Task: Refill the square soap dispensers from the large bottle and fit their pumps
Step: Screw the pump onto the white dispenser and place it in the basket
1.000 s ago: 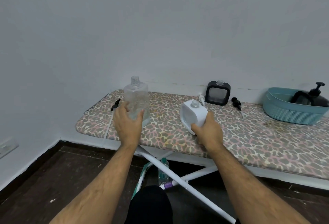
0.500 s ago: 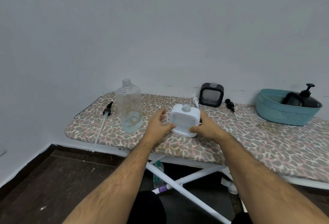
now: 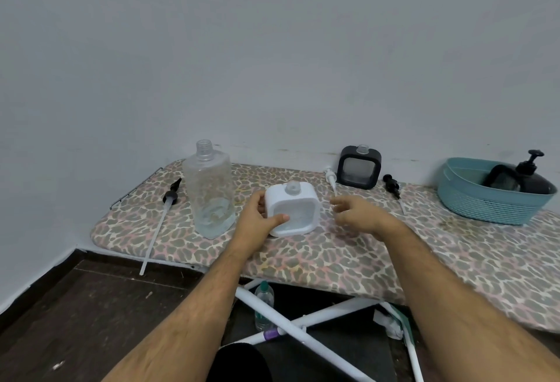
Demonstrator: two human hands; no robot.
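A white square dispenser [image 3: 298,207] stands upright on the leopard-print ironing board [image 3: 333,257], its neck uncapped. My left hand [image 3: 260,219] grips its left side, thumb across the front. My right hand [image 3: 359,213] hovers just right of it, fingers apart, near the tube of a white pump [image 3: 331,180] lying on the board. The large clear bottle [image 3: 209,190] stands uncapped to the left, with a little liquid at the bottom. A black square dispenser [image 3: 359,168] without pump stands at the back by the wall. A black pump [image 3: 391,185] lies right of it.
A long-tubed black pump [image 3: 165,215] lies at the board's left end, its tube hanging over the edge. A teal basket [image 3: 491,199] at the right holds a black dispenser with pump [image 3: 524,177]. A small bottle [image 3: 263,296] stands on the floor among the board's white legs.
My left hand left the large bottle and took the white dispenser's left side. My right hand let go of the dispenser, now set upright, and moved right toward the white pump.
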